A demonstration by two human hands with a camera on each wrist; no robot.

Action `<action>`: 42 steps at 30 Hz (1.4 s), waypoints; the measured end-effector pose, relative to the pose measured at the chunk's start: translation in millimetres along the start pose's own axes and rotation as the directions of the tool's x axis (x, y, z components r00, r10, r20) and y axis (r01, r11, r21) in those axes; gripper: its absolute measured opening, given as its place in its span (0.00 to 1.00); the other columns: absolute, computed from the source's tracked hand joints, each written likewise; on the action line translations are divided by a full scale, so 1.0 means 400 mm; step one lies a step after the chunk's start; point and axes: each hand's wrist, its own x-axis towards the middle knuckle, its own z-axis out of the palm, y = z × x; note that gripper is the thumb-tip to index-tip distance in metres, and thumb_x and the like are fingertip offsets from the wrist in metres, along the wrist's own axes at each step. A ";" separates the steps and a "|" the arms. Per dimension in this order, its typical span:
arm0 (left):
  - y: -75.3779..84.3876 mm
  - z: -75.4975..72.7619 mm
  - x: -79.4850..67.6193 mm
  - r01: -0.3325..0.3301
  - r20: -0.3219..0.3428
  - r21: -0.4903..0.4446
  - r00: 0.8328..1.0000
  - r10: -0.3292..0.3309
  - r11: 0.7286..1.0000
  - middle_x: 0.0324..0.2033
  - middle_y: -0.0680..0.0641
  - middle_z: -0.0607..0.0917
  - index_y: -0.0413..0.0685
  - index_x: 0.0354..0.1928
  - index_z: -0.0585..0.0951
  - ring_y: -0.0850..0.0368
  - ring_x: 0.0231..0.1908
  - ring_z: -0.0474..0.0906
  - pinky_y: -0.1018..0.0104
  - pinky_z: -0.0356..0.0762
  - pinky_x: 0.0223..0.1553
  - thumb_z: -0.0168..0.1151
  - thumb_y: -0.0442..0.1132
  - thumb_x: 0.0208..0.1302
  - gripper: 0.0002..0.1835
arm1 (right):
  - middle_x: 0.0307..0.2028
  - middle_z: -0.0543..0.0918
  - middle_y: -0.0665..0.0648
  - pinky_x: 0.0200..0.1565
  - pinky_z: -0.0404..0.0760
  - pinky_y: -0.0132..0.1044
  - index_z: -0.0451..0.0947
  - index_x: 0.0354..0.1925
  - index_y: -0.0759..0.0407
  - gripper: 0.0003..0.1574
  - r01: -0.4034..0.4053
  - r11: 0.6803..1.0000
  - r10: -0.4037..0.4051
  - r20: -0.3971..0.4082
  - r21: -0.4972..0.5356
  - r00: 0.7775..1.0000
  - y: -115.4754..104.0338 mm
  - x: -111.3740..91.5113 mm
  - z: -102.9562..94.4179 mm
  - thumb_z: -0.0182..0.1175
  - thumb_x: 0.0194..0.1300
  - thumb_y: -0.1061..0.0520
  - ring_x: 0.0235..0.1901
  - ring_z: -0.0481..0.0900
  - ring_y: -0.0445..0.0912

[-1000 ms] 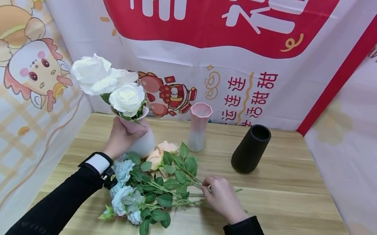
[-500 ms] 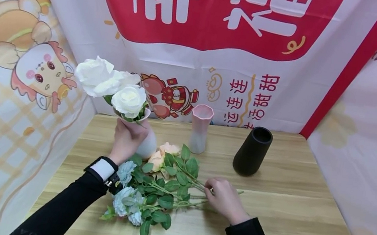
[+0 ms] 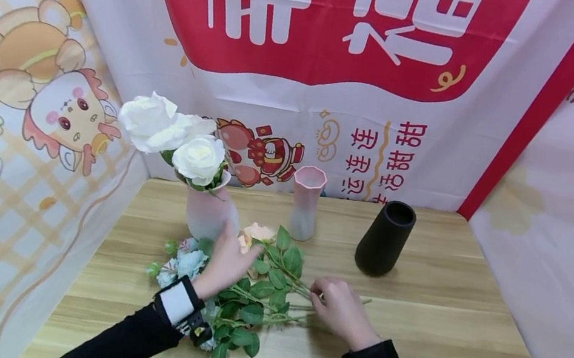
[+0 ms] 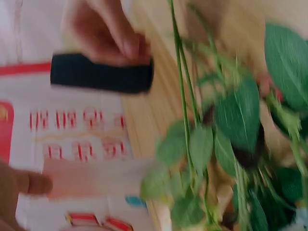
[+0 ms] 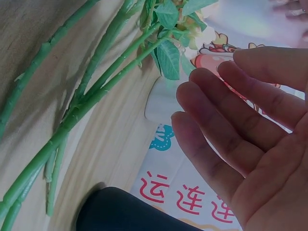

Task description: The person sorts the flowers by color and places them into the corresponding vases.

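Three white roses (image 3: 198, 159) stand in a pink-and-white vase (image 3: 208, 211) at the left. Just in front of that vase, my left hand (image 3: 227, 261) hovers over the artificial flowers, its fingers stretched toward the peach flowers (image 3: 259, 233) and holding nothing. Blue flowers (image 3: 191, 263) lie partly hidden under the left wrist. My right hand (image 3: 339, 309) is beside the bare ends of the green stems (image 3: 299, 285). In the right wrist view its fingers (image 5: 211, 127) are loosely bent with nothing between them, and the stems (image 5: 72, 115) lie apart from them.
A slim pink ribbed vase (image 3: 305, 203) stands upright at the back middle of the wooden table (image 3: 439, 347). To its right is a black vase (image 3: 385, 239). Printed cloth (image 3: 277, 92) walls in the table at the back and both sides.
My left hand has let go of the pink-and-white vase and moved right and down over the flowers. My right hand has stayed by the stems.
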 end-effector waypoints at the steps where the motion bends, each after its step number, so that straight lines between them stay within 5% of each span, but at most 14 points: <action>1: 0.008 0.009 0.001 -0.027 0.053 0.024 0.998 0.026 0.999 0.73 0.29 0.37 0.31 0.75 0.35 0.35 0.72 0.37 0.42 0.42 0.69 0.59 0.50 0.70 0.52 | 0.29 0.82 0.49 0.32 0.81 0.34 0.82 0.29 0.55 0.05 0.008 1.000 -0.008 -0.002 -0.007 1.000 0.000 -0.002 0.002 0.68 0.57 0.65 0.29 0.80 0.41; 6: 0.027 0.033 0.073 -0.176 0.155 0.122 0.975 0.156 0.977 0.75 0.36 0.42 0.38 0.77 0.39 0.42 0.73 0.41 0.49 0.45 0.70 0.54 0.57 0.72 0.49 | 0.28 0.81 0.49 0.31 0.80 0.34 0.82 0.28 0.56 0.06 0.050 0.998 -0.050 0.008 -0.049 0.999 -0.001 -0.008 0.015 0.68 0.56 0.65 0.28 0.79 0.41; 10: 0.042 0.044 0.155 -0.160 0.144 0.073 0.978 0.149 0.984 0.75 0.38 0.42 0.41 0.77 0.38 0.44 0.73 0.42 0.49 0.44 0.70 0.57 0.59 0.70 0.52 | 0.28 0.81 0.49 0.32 0.81 0.35 0.82 0.28 0.56 0.06 0.101 0.994 -0.099 0.037 -0.037 0.994 -0.004 -0.008 0.026 0.68 0.56 0.66 0.30 0.79 0.42; 16: 0.071 0.085 0.284 -0.221 0.152 0.031 0.965 0.214 0.975 0.76 0.39 0.37 0.47 0.77 0.30 0.46 0.74 0.38 0.49 0.44 0.70 0.67 0.60 0.60 0.63 | 0.31 0.83 0.50 0.33 0.82 0.35 0.84 0.31 0.57 0.05 0.144 0.989 -0.142 0.049 -0.038 0.989 -0.002 0.000 0.040 0.67 0.55 0.66 0.31 0.81 0.43; 21: 0.069 0.107 0.354 -0.215 0.145 -0.029 0.965 0.217 0.976 0.76 0.38 0.36 0.51 0.75 0.25 0.46 0.74 0.37 0.50 0.47 0.70 0.75 0.61 0.50 0.73 | 0.32 0.83 0.52 0.33 0.81 0.33 0.84 0.33 0.58 0.06 0.200 0.979 -0.197 0.068 -0.038 0.978 -0.013 0.009 0.046 0.71 0.54 0.64 0.31 0.81 0.44; 33: 0.115 0.131 0.400 -0.218 0.164 -0.233 0.952 0.260 0.948 0.72 0.42 0.59 0.51 0.78 0.36 0.50 0.69 0.59 0.54 0.62 0.65 0.80 0.54 0.46 0.70 | 0.28 0.77 0.47 0.30 0.78 0.33 0.84 0.28 0.53 0.08 0.276 0.958 -0.258 0.183 -0.077 0.948 0.003 -0.002 0.073 0.75 0.50 0.60 0.28 0.75 0.39; 42: 0.095 0.167 0.394 -0.182 0.099 -0.203 0.974 0.205 0.962 0.71 0.39 0.59 0.47 0.78 0.37 0.48 0.68 0.58 0.54 0.58 0.66 0.82 0.44 0.47 0.69 | 0.25 0.72 0.46 0.27 0.75 0.34 0.83 0.24 0.53 0.08 0.334 0.926 -0.293 0.222 -0.175 0.930 -0.005 0.001 0.116 0.74 0.49 0.62 0.26 0.72 0.40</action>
